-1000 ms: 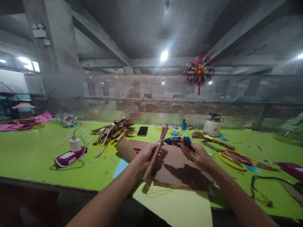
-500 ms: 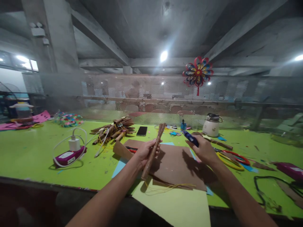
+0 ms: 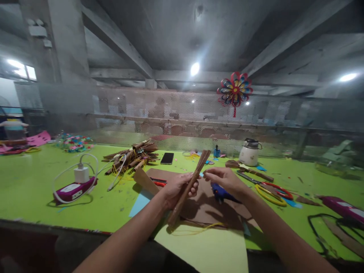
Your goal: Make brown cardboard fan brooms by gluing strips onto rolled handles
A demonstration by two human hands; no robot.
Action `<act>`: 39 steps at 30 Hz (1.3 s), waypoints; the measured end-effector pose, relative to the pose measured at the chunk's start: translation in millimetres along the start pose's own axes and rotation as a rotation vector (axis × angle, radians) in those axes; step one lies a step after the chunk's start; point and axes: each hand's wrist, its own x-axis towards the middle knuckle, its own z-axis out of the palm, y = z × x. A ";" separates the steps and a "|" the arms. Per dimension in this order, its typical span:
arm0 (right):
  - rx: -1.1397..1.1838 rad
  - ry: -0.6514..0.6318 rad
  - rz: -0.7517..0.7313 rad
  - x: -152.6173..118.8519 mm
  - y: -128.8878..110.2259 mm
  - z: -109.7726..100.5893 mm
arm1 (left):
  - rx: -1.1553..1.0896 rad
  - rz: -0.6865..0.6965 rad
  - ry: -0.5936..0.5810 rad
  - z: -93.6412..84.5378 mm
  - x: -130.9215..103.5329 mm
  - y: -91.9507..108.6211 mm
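My left hand (image 3: 182, 187) is closed around a rolled brown paper stick (image 3: 188, 189). The stick leans up to the right, and its upper end is crimped and frayed. My right hand (image 3: 227, 182) hovers just right of the stick, its bent fingers apart and pointing towards it. Just below the right palm sits a dark blue object (image 3: 220, 192); it is blurred, partly hidden, and its kind is unclear. Brown paper sheets (image 3: 203, 206) lie under both hands, with yellow string (image 3: 203, 229) along their near edge and a pale yellow sheet (image 3: 210, 246) overhanging the table's front edge.
Brown paper rolls (image 3: 133, 157) are piled at left, beside a phone (image 3: 167, 158) and a purple power strip (image 3: 75, 189) with a cable. Scissors (image 3: 271, 191) with yellow and red handles lie at right. Behind them stands a white flask (image 3: 249, 153). A perforated screen (image 3: 184, 110) closes off the back.
My right hand has moved left and its fingers have opened from around the dark blue object, which is now lower, under the palm. The paper stick leans more to the right.
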 end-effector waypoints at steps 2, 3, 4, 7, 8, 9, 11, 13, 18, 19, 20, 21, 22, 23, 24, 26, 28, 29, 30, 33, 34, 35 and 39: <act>0.083 -0.031 0.001 4.2 -5.6 10.9 | 0.025 -0.006 -0.035 2.6 -0.7 -1.1; 0.116 -0.028 -0.002 5.7 -5.6 14.4 | 0.032 -0.005 -0.059 3.9 -1.2 -1.4; 0.147 -0.021 -0.009 7.0 -4.2 16.8 | 0.035 -0.003 -0.083 5.0 -1.7 -1.6; 0.221 0.000 -0.043 10.2 3.0 19.3 | 0.028 0.011 -0.140 7.8 -3.3 -1.3; 0.241 0.001 -0.052 11.0 5.1 19.7 | 0.027 0.012 -0.152 8.5 -3.7 -1.0; 0.260 0.001 -0.060 11.5 6.7 20.1 | 0.028 0.012 -0.158 9.0 -4.1 -0.7; 0.287 0.008 -0.068 11.6 8.0 21.5 | 0.038 0.007 -0.155 9.5 -4.4 -0.3; 0.288 0.025 -0.082 10.1 7.8 23.6 | 0.055 0.007 -0.135 9.2 -3.9 -0.5; 0.175 0.112 -0.117 4.7 10.0 30.7 | 0.073 0.012 -0.070 6.7 -0.2 -3.6; 0.145 0.135 -0.124 4.1 11.9 32.5 | 0.066 0.010 -0.063 6.2 0.6 -4.3; 0.117 0.154 -0.129 3.7 14.3 34.4 | 0.057 0.007 -0.062 5.6 1.2 -5.0; 0.096 0.169 -0.133 3.6 16.8 36.3 | 0.048 0.005 -0.063 5.1 1.8 -5.6; 0.083 0.181 -0.135 3.5 19.5 38.1 | 0.040 0.004 -0.067 4.6 2.3 -6.2; 0.078 0.191 -0.136 3.6 21.9 39.8 | 0.033 0.004 -0.071 4.1 2.8 -6.8; 0.077 0.199 -0.136 3.7 24.1 41.3 | 0.027 0.004 -0.072 3.6 3.2 -7.5; 0.078 0.220 -0.135 3.8 27.0 43.5 | 0.017 0.003 -0.063 2.7 4.2 -8.8; 0.066 0.243 -0.134 3.8 28.4 44.8 | 0.018 -0.008 -0.051 1.9 5.2 -10.2; 0.053 0.257 -0.133 3.8 28.8 45.2 | 0.020 -0.013 -0.046 1.5 5.7 -10.9; 0.037 0.271 -0.134 3.8 29.3 45.5 | 0.025 -0.014 -0.041 1.1 6.1 -11.5; 0.012 0.296 -0.125 3.9 30.9 46.1 | 0.041 -0.003 -0.028 0.0 7.1 -12.8; 0.025 0.294 -0.111 4.1 31.4 46.2 | 0.045 0.001 -0.027 -0.2 7.4 -12.9; 0.052 0.286 -0.090 4.3 31.8 46.2 | 0.050 0.004 -0.031 -0.3 7.6 -13.0; 0.237 0.243 0.002 5.4 30.4 45.0 | 0.068 0.010 -0.067 1.2 7.8 -12.1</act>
